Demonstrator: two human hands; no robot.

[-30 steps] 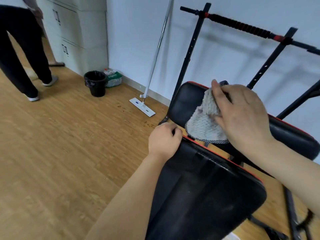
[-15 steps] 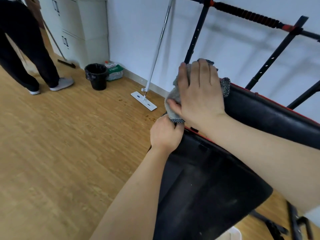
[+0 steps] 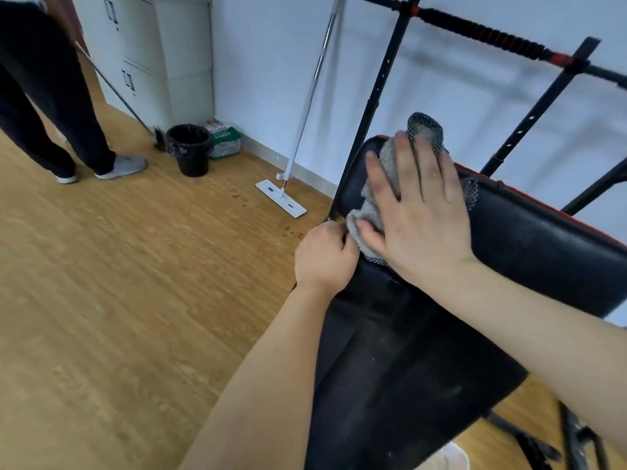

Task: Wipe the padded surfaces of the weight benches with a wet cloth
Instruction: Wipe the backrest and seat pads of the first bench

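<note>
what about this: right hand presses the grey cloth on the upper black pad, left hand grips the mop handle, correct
Not quite: the left hand grips the edge of the lower black pad, not the mop handle, which leans on the wall. The right hand does press the grey cloth on the upper black pad. The head view shows it.

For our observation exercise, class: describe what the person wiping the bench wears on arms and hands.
The left hand and right hand are ungloved; left forearm and right forearm are bare to the picture's edge, no sleeve, watch or bracelet showing.
</note>
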